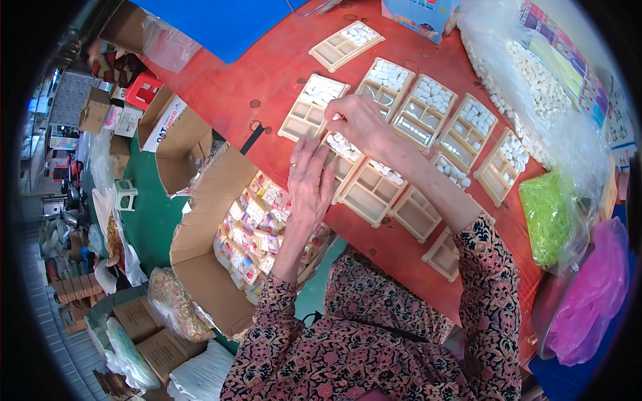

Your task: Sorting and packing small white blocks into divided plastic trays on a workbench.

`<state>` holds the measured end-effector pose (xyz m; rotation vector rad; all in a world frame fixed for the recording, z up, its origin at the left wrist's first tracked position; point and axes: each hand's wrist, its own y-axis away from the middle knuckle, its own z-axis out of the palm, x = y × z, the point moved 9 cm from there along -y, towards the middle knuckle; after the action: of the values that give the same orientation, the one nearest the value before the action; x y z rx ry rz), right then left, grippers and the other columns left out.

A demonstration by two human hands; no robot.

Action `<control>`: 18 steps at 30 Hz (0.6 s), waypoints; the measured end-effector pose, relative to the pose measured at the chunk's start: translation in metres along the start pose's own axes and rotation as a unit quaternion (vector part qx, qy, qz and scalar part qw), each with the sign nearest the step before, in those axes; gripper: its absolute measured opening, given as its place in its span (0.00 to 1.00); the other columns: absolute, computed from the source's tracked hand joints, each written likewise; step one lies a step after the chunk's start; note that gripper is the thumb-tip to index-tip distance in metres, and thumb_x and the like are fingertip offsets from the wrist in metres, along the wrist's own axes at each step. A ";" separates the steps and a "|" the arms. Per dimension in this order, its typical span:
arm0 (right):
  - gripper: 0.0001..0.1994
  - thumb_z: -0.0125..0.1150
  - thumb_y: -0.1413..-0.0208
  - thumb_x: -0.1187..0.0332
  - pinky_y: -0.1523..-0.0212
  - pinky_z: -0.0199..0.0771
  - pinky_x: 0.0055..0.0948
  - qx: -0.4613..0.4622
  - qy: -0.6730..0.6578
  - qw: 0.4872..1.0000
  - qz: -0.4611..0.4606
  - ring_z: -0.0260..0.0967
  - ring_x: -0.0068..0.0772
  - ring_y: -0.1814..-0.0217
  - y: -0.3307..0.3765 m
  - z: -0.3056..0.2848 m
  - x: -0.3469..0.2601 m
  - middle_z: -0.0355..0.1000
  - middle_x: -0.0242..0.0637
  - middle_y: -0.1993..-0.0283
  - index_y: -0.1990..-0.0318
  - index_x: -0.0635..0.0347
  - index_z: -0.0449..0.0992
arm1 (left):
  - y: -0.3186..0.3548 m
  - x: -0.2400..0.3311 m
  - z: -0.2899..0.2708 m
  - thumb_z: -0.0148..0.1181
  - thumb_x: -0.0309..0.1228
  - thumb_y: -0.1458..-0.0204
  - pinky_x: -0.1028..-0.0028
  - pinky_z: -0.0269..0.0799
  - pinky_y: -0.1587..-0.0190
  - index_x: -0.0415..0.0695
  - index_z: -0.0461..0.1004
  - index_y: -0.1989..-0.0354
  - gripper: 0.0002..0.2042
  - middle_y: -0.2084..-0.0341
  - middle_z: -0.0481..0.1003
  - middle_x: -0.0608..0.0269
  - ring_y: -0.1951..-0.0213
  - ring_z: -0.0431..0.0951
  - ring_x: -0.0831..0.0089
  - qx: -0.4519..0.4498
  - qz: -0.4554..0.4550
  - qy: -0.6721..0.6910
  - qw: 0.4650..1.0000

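Note:
Cream compartment trays (299,128) stand in slanting rows on a red table, many with small white pillow-shaped pieces (322,89) in their top compartment. My right hand (364,121) is closed in a pinch over the left tray, with a white piece (336,117) showing at its fingertips. Beside it, my left hand (309,179) has its fingers stretched out flat near that tray's lower edge; nothing shows in it. Whether its fingertips touch the tray, I cannot tell. Some trays, such as the tray (416,214) under my right forearm, show bare compartments.
A large clear bag of white pieces (535,77) lies at the right, beside a bag of green shreds (545,217) and a pink plastic bag (588,301). Left of the table, an open carton (200,247) holds filled, colourful packs (257,234). A blue box (421,17) stands at the far edge.

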<state>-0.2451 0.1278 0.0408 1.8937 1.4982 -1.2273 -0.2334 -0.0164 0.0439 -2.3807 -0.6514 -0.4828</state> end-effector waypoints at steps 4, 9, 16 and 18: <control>0.04 0.62 0.51 0.76 0.70 0.70 0.33 -0.017 -0.013 0.999 -0.028 0.73 0.36 0.72 0.001 0.001 -0.001 0.73 0.47 0.75 0.68 0.67 0.78 | -0.001 -0.001 0.000 0.59 0.25 0.49 0.56 0.65 0.42 0.34 0.74 0.56 0.12 0.51 0.72 0.47 0.42 0.66 0.44 0.007 -0.003 0.001 1.000; 0.04 0.62 0.51 0.75 0.70 0.70 0.32 0.002 -0.077 0.997 -0.013 0.72 0.34 0.72 0.003 -0.007 -0.004 0.74 0.46 0.74 0.67 0.65 0.79 | -0.001 0.000 -0.001 0.58 0.24 0.50 0.55 0.65 0.42 0.34 0.75 0.57 0.12 0.51 0.71 0.45 0.43 0.66 0.42 0.008 0.002 -0.003 1.000; 0.03 0.63 0.53 0.75 0.69 0.69 0.37 0.024 0.053 0.996 -0.074 0.72 0.44 0.70 0.004 -0.011 0.001 0.73 0.46 0.72 0.70 0.64 0.77 | -0.001 0.000 0.001 0.58 0.24 0.50 0.55 0.65 0.42 0.34 0.75 0.58 0.11 0.51 0.71 0.45 0.43 0.66 0.42 0.004 0.001 0.000 1.000; 0.03 0.62 0.54 0.75 0.70 0.69 0.39 -0.006 0.089 0.992 -0.087 0.72 0.47 0.70 0.004 -0.002 -0.001 0.73 0.46 0.72 0.71 0.64 0.76 | -0.001 -0.001 0.000 0.58 0.24 0.50 0.55 0.65 0.42 0.34 0.75 0.58 0.11 0.51 0.71 0.45 0.43 0.66 0.41 0.001 0.001 -0.001 1.000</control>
<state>-0.2401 0.1276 0.0417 1.9434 1.7920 -1.1439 -0.2345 -0.0163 0.0438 -2.3794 -0.6502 -0.4800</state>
